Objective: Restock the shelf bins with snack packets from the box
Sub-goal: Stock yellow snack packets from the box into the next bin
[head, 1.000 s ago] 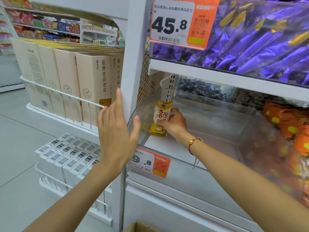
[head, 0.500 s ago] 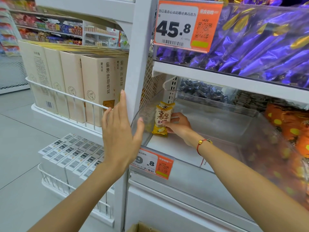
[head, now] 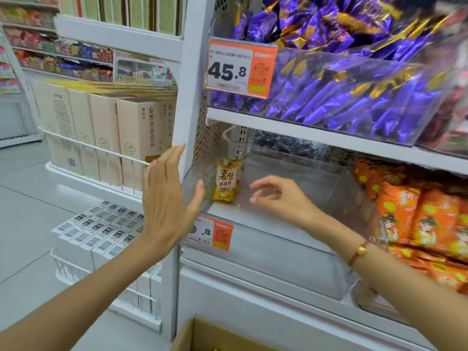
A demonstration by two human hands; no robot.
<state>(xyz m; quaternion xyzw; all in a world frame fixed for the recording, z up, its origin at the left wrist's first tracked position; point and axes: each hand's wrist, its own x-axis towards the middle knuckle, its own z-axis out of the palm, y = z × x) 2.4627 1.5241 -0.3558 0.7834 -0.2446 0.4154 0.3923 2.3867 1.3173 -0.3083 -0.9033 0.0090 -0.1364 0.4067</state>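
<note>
Where the white shelf unit [head: 192,79] fills the right of the view, we see clear plastic bins set on its boards. The upper bin [head: 354,97] is packed with purple and gold packets [head: 336,95], and an orange price tag [head: 240,68] reading 45.8 hangs on its left front. Below it, the large clear bin [head: 291,249] holds a single yellow snack packet [head: 226,182], standing upright in the far left corner against the bin wall; a second price tag [head: 211,233] sits at the bin's near left edge. To the right, a neighbouring bin holds orange packets [head: 415,219]. On the left, beige cartons [head: 106,138] stand in a row behind a white wire rail, with white barcoded boxes [head: 98,224] on the level beneath. At the near bottom edge we see a corner of the cardboard box [head: 202,335]; its contents are mostly out of view. The left hand [head: 168,203] is held flat, fingers straight and close together, at the bin's left wall. The right hand [head: 281,198] hovers inside the bin, right of the packet and apart from it, fingers loosely curled and slightly spread, holding nothing.
</note>
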